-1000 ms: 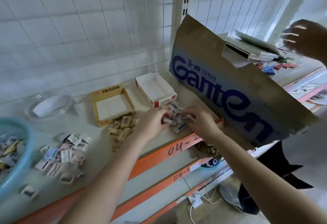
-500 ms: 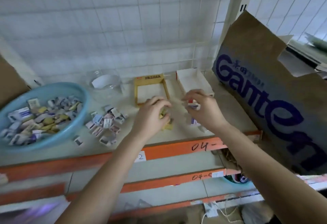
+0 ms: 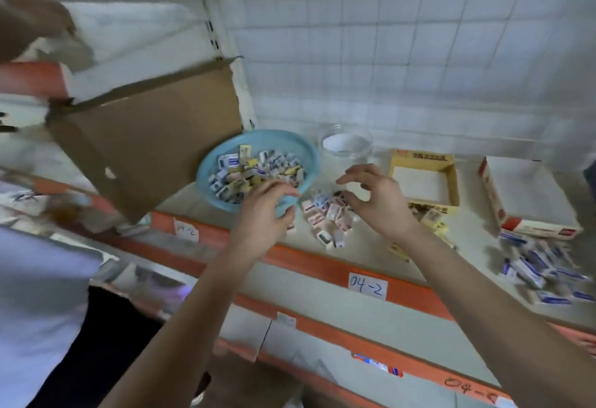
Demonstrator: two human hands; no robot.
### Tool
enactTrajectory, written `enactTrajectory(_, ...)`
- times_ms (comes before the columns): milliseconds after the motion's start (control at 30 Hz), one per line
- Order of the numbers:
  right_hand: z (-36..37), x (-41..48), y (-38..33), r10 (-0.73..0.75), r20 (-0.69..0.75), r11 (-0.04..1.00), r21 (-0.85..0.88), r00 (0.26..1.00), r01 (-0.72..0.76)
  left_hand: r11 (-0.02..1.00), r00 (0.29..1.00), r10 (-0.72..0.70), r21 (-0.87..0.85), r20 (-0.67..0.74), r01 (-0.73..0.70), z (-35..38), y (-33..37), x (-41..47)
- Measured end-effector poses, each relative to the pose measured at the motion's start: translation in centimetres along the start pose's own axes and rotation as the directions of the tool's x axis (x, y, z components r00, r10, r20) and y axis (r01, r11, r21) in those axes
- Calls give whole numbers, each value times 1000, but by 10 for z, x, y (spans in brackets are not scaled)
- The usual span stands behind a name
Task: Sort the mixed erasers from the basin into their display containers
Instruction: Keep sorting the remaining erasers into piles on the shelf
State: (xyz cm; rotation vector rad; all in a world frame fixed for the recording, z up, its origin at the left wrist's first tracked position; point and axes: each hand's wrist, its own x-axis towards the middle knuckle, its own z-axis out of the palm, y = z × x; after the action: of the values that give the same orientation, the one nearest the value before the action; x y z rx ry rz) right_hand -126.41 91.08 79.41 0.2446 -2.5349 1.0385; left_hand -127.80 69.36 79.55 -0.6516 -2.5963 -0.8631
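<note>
A light blue basin [image 3: 296, 146] full of mixed erasers [image 3: 254, 170] stands on the shelf. My left hand [image 3: 264, 210] hovers at its near rim, fingers loosely curved, holding nothing I can see. My right hand [image 3: 374, 198] hangs spread above a pile of white and pink erasers [image 3: 325, 217]. To the right are a yellow display box [image 3: 422, 181] with yellow erasers [image 3: 432, 219] in front of it, a red and white display box [image 3: 525, 201], and a heap of blue and white erasers [image 3: 541, 265].
A clear round plastic container [image 3: 346, 144] stands behind the piles. A brown cardboard box [image 3: 148, 136] leans at the left beside the basin. The shelf's orange front edge [image 3: 322, 265] carries a label 04-2. Lower shelves lie beneath; a person in a white top stands at the left.
The view has swung left. Both hands left the yellow and red boxes and moved left: the left hand to the basin's rim, the right hand over the white and pink pile, now spread.
</note>
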Motion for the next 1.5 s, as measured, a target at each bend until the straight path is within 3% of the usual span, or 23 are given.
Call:
enactTrajectory(133, 28, 20, -25, -60, 41, 998, 33, 997, 59, 994, 994, -106, 38, -18, 107, -29, -31, -5)
enactTrajectory(300, 51, 42, -38, -82, 94, 995, 63, 992, 76, 990, 988, -140, -15, -66, 139, -45, -54, -7)
enactTrajectory(867, 83, 92, -28, -59, 191, 996, -54, 980, 70, 973, 975, -218, -73, 40, 221, -41, -111, 48)
enactTrajectory(1067, 94, 120, -39, 39, 348, 978, -206, 937, 36, 970, 967, -205, -103, 150, 222, -39, -129, 84)
enactTrajectory(1267, 106, 142, -41, 145, 477, 959, -282, 867, -5, 980, 832, -185, 34, 522, 196, -32, -141, 115)
enactTrajectory(1367, 113, 144, -36, 176, 513, 940, -342, 840, 13, 984, 807, -179, 88, 562, 157, -30, -144, 120)
enactTrajectory(1500, 118, 145, -32, 213, 527, 919, -393, 823, 14, 987, 845, -125, 153, 519, 52, -26, -149, 116)
